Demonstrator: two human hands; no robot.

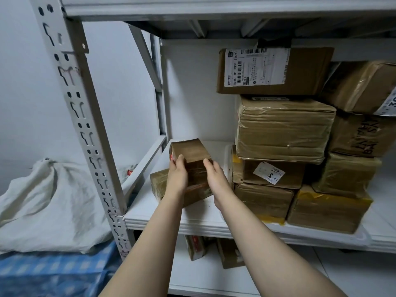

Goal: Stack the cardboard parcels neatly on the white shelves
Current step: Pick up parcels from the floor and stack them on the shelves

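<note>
The white shelf (pixel 199 213) carries most of its load at the right end. There a pile of parcels (pixel 285 129), several wrapped in glossy tape, climbs almost to the board above. A labelled box (pixel 272 70) tops the pile, set at a slight slant.

Near the shelf's front left corner, beside the perforated post (pixel 85 125), a flat parcel (pixel 158 183) lies skewed to the front edge. On it, or just above it, stands the small parcel (pixel 190 150); the hands hide where the two would meet. It stands taller than its footing is wide.

The left hand (pixel 177 174) grips its left side with the thumb on the top edge. The right hand (pixel 216 176) holds the opposite side the same way, so the parcel is clamped between them.

The likeliest trouble is a topple on release. The base below is crooked and its tape looks slick, so a narrow upright parcel could tip or slide toward the open left end. Pushing it square may also drag the flat parcel toward the front edge. The right forearm passes near the pile, and a nudge there could shift the slanted box on top.
</note>
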